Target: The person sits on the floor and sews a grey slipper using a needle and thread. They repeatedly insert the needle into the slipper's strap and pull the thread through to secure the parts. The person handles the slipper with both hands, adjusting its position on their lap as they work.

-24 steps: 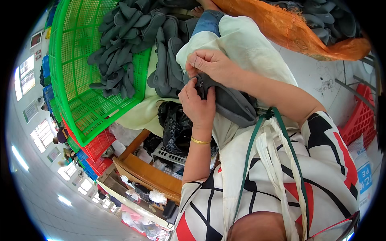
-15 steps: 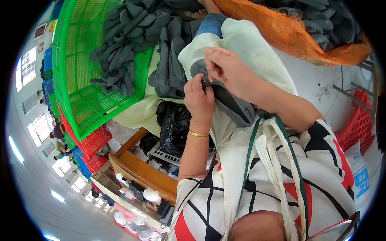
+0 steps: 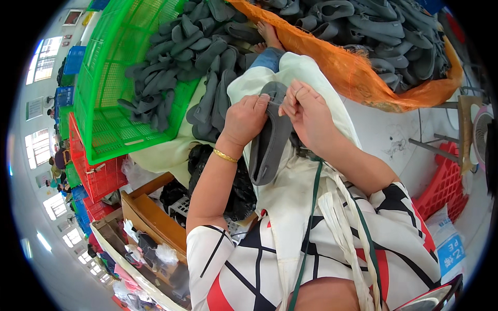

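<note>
A dark grey slip-on shoe (image 3: 270, 142) lies lengthwise over the white apron on my lap, its opening facing up. At the left edge near its toe, the closed fingers of my left hand (image 3: 245, 119) grip the shoe. My right hand (image 3: 310, 114) is pinched just off the shoe's right side; what its fingertips hold is too small to make out. A thin pale strand seems to run across the shoe between both hands' fingertips. More grey shoes (image 3: 206, 106) are heaped beside my left knee.
A green plastic crate (image 3: 111, 147) with many grey shoes stands at the left. An orange sack (image 3: 337, 67) full of similar shoes lies at the far right. A wooden drawer (image 3: 155, 217), black plastic bag (image 3: 236, 194) and red crate (image 3: 441, 189) are nearby.
The shoe has turned more upright in view, its heel swinging left toward me. My hands have drawn apart, the right one moving off the shoe. The view has shifted.
</note>
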### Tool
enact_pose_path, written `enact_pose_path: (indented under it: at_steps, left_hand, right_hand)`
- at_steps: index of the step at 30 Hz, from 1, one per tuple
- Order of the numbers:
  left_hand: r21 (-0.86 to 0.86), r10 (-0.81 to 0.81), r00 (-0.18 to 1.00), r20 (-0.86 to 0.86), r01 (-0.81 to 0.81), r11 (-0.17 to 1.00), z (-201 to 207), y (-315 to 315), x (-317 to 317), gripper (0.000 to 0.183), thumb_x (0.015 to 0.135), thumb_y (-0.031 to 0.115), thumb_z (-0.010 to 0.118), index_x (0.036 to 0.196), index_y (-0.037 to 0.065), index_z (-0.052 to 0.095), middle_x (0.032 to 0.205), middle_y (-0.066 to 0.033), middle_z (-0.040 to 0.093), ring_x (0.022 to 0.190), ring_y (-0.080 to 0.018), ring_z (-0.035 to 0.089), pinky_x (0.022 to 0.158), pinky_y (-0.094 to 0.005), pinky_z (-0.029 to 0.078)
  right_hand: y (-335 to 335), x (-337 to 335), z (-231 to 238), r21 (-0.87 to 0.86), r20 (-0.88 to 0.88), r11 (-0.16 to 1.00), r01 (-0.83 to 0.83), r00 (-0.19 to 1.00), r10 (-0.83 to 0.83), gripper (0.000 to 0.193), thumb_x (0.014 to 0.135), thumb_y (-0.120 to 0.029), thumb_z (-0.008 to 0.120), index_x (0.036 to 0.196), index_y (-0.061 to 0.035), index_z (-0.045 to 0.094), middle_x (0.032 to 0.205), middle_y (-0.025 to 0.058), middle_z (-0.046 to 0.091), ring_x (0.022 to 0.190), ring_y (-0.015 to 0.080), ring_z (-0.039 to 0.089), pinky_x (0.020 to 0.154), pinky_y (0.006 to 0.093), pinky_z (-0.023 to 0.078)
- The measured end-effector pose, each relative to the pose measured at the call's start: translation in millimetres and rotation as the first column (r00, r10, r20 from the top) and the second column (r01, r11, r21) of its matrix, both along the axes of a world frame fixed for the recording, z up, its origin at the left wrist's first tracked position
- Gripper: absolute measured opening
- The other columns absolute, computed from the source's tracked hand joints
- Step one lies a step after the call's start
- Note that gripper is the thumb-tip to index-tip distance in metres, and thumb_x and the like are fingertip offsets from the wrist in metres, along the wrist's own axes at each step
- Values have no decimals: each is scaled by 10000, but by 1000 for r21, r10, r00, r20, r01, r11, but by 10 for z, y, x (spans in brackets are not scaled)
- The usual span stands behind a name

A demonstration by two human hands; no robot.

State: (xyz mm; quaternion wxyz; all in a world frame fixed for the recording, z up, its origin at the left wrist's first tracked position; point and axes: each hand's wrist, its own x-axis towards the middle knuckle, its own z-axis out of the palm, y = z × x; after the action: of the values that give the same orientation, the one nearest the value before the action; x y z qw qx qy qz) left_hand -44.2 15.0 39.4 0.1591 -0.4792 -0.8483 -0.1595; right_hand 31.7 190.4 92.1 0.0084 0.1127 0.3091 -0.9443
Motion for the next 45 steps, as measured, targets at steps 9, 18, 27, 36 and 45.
enact_pose_path:
  at_steps: [9, 18, 27, 36, 45]
  left_hand:
    - [-1, -11, 887, 461, 13, 1000, -410, 88, 916, 333, 783, 83, 649, 1115, 104, 642, 916, -72, 649, 837, -274, 640, 693, -377, 536]
    - [142, 20, 468, 883, -308, 941, 218, 91, 837, 177, 840, 65, 649, 999, 10, 706, 881, -55, 706, 822, -161, 649, 719, -290, 514]
    - [-184, 219, 65, 974, -343, 921, 4, 309, 938, 277, 884, 233, 694, 805, -32, 713, 652, -77, 684, 577, -147, 637, 581, -295, 497]
    - [-84, 163, 158, 974, -419, 904, -3, 77, 975, 182, 865, 159, 715, 857, -23, 708, 716, -77, 696, 636, -126, 633, 609, -282, 497]
    - [-12, 111, 285, 952, -327, 945, 59, 61, 975, 132, 900, 120, 705, 911, -9, 681, 735, 11, 635, 654, -40, 507, 576, -231, 439]
  right_hand:
    - [282, 828, -272, 516, 108, 818, -252, 967, 230, 320, 1079, -260, 446, 848, -52, 524, 776, -10, 499, 748, 98, 452, 740, 257, 406]
    - [529, 755, -165, 942, -265, 243, 231, 957, 118, 129, 952, -127, 634, 891, -17, 662, 808, 115, 631, 760, 271, 613, 713, 336, 503]
    - [687, 993, -113, 959, -260, 4, 285, 870, 419, 67, 883, -80, 687, 936, -39, 684, 802, 108, 620, 715, 249, 592, 629, 331, 471]
    - [965, 1112, -350, 878, 332, 260, -402, 902, 276, 137, 932, -76, 616, 1058, -29, 647, 857, 88, 700, 729, 133, 657, 689, 266, 509]
    - [307, 639, -571, 954, 80, -294, 52, 904, 420, 79, 871, -162, 641, 932, -119, 665, 830, 87, 579, 763, 303, 637, 631, 414, 505]
